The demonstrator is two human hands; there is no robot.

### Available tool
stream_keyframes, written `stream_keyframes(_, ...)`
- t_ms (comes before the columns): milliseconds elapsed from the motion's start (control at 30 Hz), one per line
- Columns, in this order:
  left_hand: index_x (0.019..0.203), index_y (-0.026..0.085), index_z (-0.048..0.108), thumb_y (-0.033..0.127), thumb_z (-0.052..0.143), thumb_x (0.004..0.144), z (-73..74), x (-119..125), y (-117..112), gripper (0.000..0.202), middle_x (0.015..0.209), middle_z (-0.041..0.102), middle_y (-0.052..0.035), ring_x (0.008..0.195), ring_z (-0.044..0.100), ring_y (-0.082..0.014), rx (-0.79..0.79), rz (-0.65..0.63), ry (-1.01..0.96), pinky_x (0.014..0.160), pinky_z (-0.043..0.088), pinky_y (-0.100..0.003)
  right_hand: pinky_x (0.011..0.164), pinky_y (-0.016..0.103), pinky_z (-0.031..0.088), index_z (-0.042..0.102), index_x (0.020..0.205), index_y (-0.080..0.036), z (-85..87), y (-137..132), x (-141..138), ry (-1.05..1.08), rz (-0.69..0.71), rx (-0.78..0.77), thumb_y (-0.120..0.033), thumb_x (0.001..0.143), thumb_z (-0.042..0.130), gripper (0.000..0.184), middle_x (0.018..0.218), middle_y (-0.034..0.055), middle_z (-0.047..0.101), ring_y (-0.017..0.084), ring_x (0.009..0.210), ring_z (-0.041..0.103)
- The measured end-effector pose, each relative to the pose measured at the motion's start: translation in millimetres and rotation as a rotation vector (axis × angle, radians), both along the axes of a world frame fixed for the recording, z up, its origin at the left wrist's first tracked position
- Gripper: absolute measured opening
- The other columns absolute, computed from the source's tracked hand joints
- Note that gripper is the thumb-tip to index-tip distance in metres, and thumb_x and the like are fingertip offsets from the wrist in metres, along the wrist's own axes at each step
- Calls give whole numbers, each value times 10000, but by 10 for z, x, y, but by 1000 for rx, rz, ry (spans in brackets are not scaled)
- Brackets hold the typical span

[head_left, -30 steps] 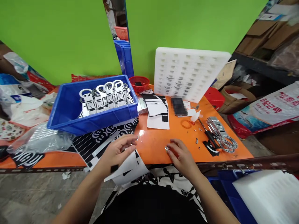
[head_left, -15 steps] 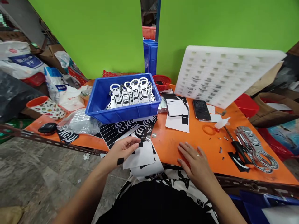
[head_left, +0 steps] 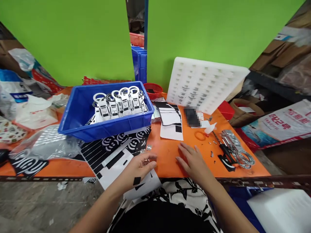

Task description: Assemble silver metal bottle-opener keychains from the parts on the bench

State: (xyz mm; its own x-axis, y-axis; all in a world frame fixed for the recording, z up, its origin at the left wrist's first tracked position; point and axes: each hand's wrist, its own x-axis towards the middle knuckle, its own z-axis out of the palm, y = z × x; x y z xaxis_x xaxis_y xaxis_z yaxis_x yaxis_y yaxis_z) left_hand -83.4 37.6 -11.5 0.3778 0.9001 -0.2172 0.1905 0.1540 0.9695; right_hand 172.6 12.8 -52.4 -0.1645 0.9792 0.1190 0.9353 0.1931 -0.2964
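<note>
My left hand (head_left: 143,165) is above white sheets with black stickers (head_left: 148,189) at the table's front edge. Its fingers are bent and the thumb stands apart from them, with nothing visible between. A black square sticker (head_left: 136,181) is stuck near its wrist. Just beyond the fingertips lie small shiny metal discs (head_left: 148,147). My right hand (head_left: 191,161) rests palm down on the orange table (head_left: 165,157), fingers spread and holding nothing. Behind my left hand, a blue bin (head_left: 116,127) contains several white and black ring-ended metal pieces (head_left: 125,105).
Right of my hands are a screwdriver (head_left: 224,149), metal ring-ended pieces (head_left: 243,158), an orange ring (head_left: 200,136) and a small white bottle (head_left: 210,128). A white slotted foam board (head_left: 201,81) leans at the back. Clear plastic bags (head_left: 53,140) lie at left.
My view has turned to the right. My left hand has shifted right, toward my right hand, and its thumb and finger have parted. My right hand stays on the table.
</note>
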Motion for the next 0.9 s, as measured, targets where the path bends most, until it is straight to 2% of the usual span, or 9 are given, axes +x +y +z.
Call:
stream_keyframes(100,1028,221,739,380,759,723,-11,216,210,344,1435,504,-120,1291,501,-298,-9,71,-94,1039,419,-380,1118,613,261,615,1267,-234,60,205,-168,11,10,23,-381,938,509,376,1562,151,325,329,1392,379)
stream_keyframes(233,1084,200,704,386,733,761,119,458,456,373,1312,597,-141,1221,552,-280,-31,119,-162,1019,422,-394,1109,655,232,634,1244,-225,123,413,-277,49,19,-4,-367,924,552,359,1541,171,354,357,1402,352)
stream_keyframes(300,1084,203,700,369,745,751,177,587,487,375,1357,567,-135,1224,550,-284,3,76,-155,1013,426,-391,1119,632,245,627,1248,-221,156,386,-242,111,3,23,-336,923,556,352,1518,169,391,340,1389,377)
stream_keyframes(367,1090,198,692,374,741,752,189,749,460,384,1359,573,-130,1219,557,-289,8,-54,-161,1007,436,-393,1129,567,293,641,1217,-211,178,242,-151,204,-31,73,-296,925,548,318,1486,162,438,302,1369,414)
stream_keyframes(500,1074,188,682,437,715,742,85,1231,335,417,1199,683,-109,1116,623,-288,-5,-381,-91,959,485,-412,1066,376,438,671,1125,-216,141,-284,149,415,-135,229,-216,930,510,254,1362,117,572,196,1269,527)
stream_keyframes(567,1068,181,679,465,704,728,37,1559,227,444,1165,701,-106,1080,641,-293,35,-523,-31,961,489,-431,1017,339,479,685,1087,-243,73,-616,355,479,-264,344,-213,926,517,235,1252,84,652,172,1173,597)
stream_keyframes(767,1174,151,649,354,587,814,67,2659,-449,417,1250,666,-124,1146,623,-288,252,-1116,179,996,477,-420,910,351,528,701,1012,-218,-288,-1917,1093,512,-923,563,-278,915,531,205,1011,79,736,199,981,676)
stream_keyframes(833,1173,140,655,290,589,816,19,3060,-717,393,1262,659,-137,1163,616,-293,348,-1262,213,1010,469,-417,860,381,541,682,1014,-188,-448,-2380,1382,514,-1170,615,-334,912,514,245,995,106,732,217,905,684)
stream_keyframes(900,1154,144,666,248,620,811,-92,3488,-963,362,1235,674,-134,1143,628,-290,369,-1335,220,994,481,-402,821,403,546,641,1074,-151,-604,-2787,1705,512,-1404,659,-377,911,467,329,1022,147,716,236,904,679)
